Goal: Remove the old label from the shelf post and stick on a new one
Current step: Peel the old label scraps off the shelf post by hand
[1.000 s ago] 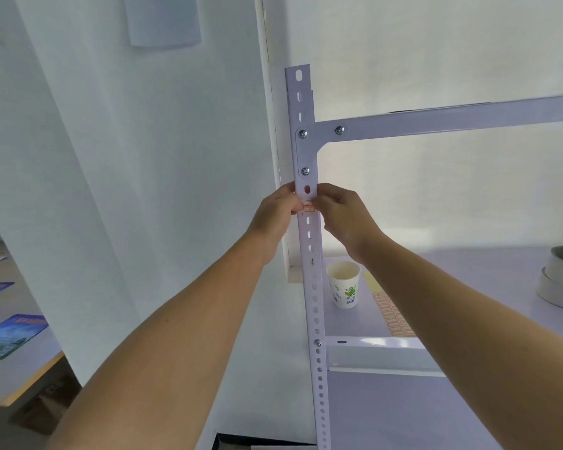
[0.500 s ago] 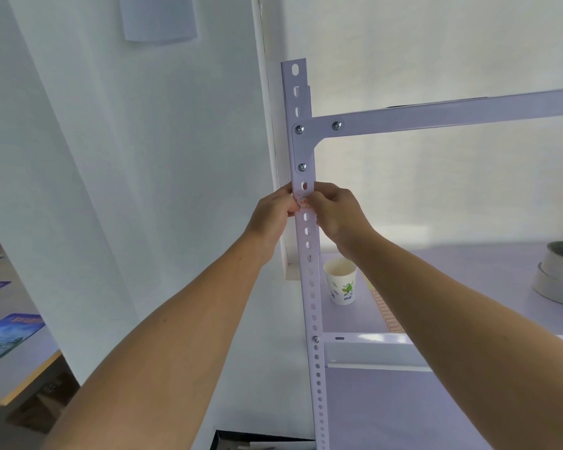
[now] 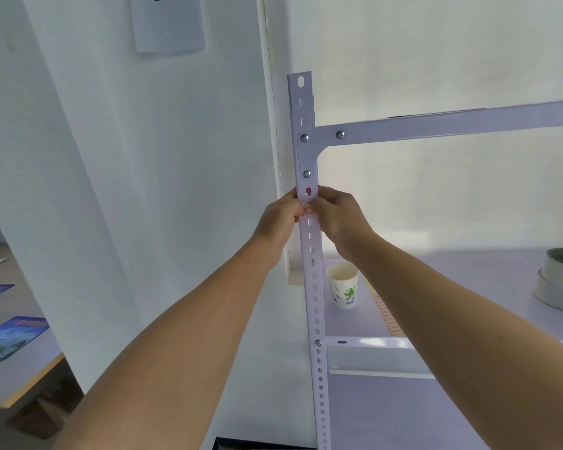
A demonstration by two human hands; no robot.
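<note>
Closely, left hand (image 3: pixel 278 220) and right hand (image 3: pixel 340 217), fingers (image 3: pixel 319 206) pinching red label (image 3: pixel 308 208) on shelf post (image 3: pixel 306 246)

White wall (image 3: pixel 111 157) w/ paper sheet (image 3: pixel 168 24) up top; desk (image 3: pixel 20 378) lower L; back wall (image 3: pixel 436 60) R brightly lit.

1 view only: head cam, wide-angle, faces fwd at shelf post (image 3: pixel 311 241), close up.
</note>
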